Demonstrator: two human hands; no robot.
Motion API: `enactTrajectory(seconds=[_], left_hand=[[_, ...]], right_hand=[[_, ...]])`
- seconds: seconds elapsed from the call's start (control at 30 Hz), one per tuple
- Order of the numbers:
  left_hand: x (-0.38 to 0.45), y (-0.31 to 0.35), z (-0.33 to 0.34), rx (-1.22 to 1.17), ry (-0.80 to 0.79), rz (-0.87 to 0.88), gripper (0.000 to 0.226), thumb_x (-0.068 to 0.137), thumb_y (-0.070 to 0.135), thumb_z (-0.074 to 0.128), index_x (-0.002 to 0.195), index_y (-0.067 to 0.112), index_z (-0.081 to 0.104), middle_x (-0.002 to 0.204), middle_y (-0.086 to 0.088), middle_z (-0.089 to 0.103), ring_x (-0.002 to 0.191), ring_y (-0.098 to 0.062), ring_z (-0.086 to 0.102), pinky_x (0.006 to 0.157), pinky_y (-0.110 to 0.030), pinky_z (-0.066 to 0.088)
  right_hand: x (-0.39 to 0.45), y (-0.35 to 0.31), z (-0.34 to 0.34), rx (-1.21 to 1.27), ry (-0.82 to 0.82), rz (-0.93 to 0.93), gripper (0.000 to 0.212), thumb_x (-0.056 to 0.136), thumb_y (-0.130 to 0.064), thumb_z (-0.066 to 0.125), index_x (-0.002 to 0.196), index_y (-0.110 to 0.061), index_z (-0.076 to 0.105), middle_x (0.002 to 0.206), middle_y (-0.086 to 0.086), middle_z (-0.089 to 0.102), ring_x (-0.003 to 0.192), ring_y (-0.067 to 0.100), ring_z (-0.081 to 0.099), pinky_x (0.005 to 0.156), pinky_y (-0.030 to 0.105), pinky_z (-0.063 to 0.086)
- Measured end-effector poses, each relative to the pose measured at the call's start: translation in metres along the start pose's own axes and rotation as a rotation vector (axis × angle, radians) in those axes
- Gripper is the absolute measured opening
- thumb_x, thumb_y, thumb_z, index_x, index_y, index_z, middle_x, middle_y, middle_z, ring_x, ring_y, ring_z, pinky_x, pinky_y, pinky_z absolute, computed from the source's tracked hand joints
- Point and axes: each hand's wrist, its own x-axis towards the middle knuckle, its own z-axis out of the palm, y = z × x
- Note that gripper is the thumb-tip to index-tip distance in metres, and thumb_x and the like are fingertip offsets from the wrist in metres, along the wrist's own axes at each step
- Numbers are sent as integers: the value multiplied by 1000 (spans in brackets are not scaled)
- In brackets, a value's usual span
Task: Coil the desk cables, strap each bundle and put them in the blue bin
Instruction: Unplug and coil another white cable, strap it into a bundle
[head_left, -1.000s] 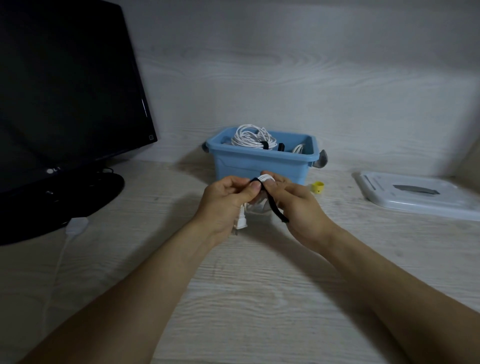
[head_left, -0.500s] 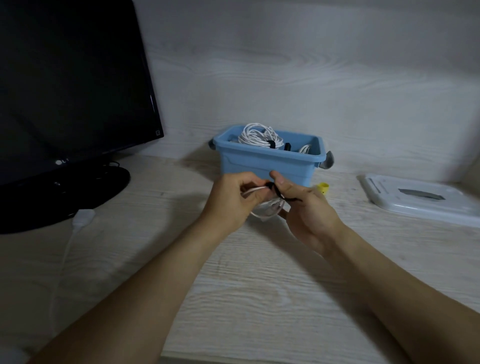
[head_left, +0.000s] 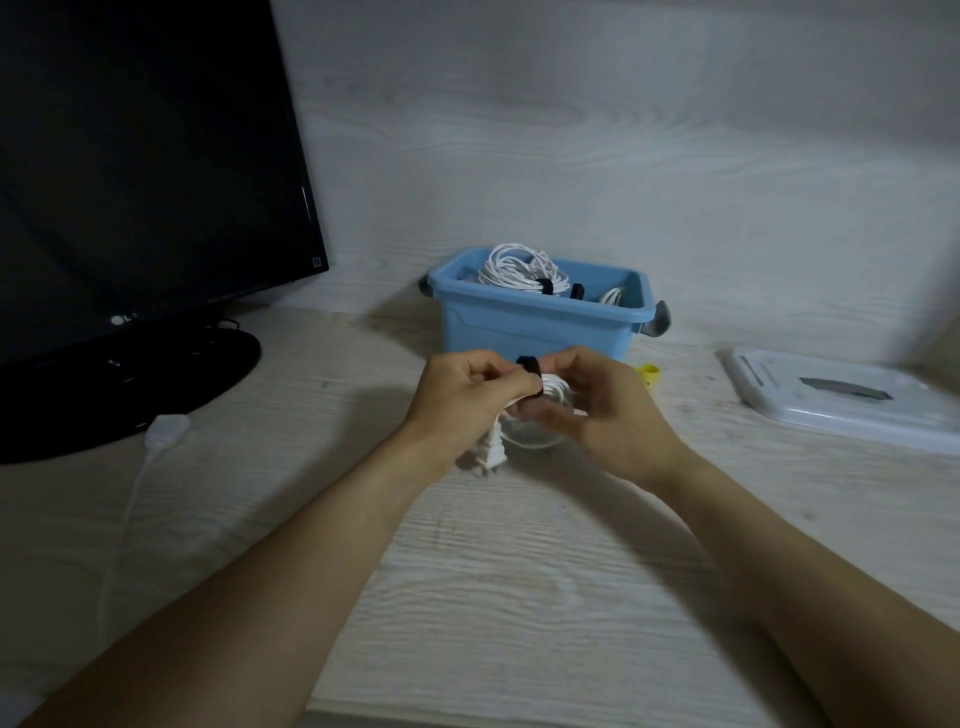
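A small coil of white cable (head_left: 540, 415) is held above the pale wooden desk (head_left: 467, 597), at the centre of the head view. It is gripped by the left hand (head_left: 467, 400), whose fingers are curled round the coil where a black strap (head_left: 531, 376) crosses it; a white plug (head_left: 488, 457) hangs below, toward 6 o'clock. The right hand (head_left: 597, 410) is set against the coil from 3 o'clock, its fingers bent; motion blur hides whether the strap end or the cable is being pinched.

The step in hand is judged to be the strapping of this bundle. The strap looks only partly wrapped, so it would next need to be pulled snug and pressed closed.

The blue bin (head_left: 540, 325) stands just beyond the hands at 12 o'clock, with strapped white bundles (head_left: 519, 267) already inside; a short forward lift would then be called for. At 9 o'clock another white cable (head_left: 130, 499) lies uncoiled beside the monitor (head_left: 130, 182).
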Motion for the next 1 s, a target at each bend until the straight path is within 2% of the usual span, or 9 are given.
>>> enactTrajectory(seconds=[0.13,0.23,0.3,0.37,0.43,0.57,0.7,0.8,1.0], left_hand=[[2,0,0,-78,-45,-85,12,80,9,74,72,2,68,61,-5,62,59,-14,56,62,-26,47],[3,-2,2,-117,-82,-114,22,81,15,75,81,-5,68,73,-12,65,69,-17,59,67,-24,46],[3,-2,2,-124,-93,-145,17,82,17,75,77,1,70,74,-7,69,68,-9,61,62,-15,46],[4,-2,3,-172,-118,-194,10,84,15,73,75,9,72,73,-1,71,66,-6,63,59,-13,46],[3,-2,2,-244,-137,-253,9,84,16,72,86,7,75,80,-3,74,73,-11,66,68,-21,49],[4,0,0,-343,-132,-362,30,82,14,73,108,-1,72,102,-15,73,89,-25,67,88,-37,52],[4,-2,-1,-290,-164,-469,13,85,11,67,92,2,72,83,-13,68,70,-22,62,69,-32,49],[4,-5,-2,-288,-160,-456,18,85,7,66,100,-2,72,93,-17,71,76,-24,66,73,-33,54],[3,-1,-5,-356,-264,-511,28,88,17,62,109,2,70,98,-14,69,83,-23,65,85,-39,53]], right_hand=[[-1,-2,-4,-193,56,-157,22,75,-9,85,92,-17,73,88,-4,76,79,10,72,74,30,59],[-2,-7,-7,-280,107,-245,26,74,-1,82,88,-22,76,85,-7,76,78,7,71,74,30,59],[-4,-10,-8,-272,135,-249,30,74,0,82,88,-26,76,85,-9,76,78,6,72,74,28,59],[-5,-9,-8,-253,170,-236,27,75,-3,83,90,-25,78,86,-9,76,78,5,72,75,27,59],[-5,-7,-6,-238,213,-223,24,73,-6,86,91,-22,79,85,-11,76,78,4,72,76,26,59],[-5,-8,-3,-238,274,-211,26,70,-12,89,90,-26,78,79,-21,72,75,-1,70,72,14,54],[-5,-13,-7,-268,111,-182,27,65,-15,92,79,-33,76,74,-18,73,74,1,70,69,16,55],[-3,-17,-17,-283,-75,-155,30,57,-18,96,80,-25,78,79,-13,76,79,5,71,75,20,56],[-3,-12,-12,-193,36,-248,29,62,-20,92,86,-24,77,84,-11,76,81,8,71,72,23,57]])
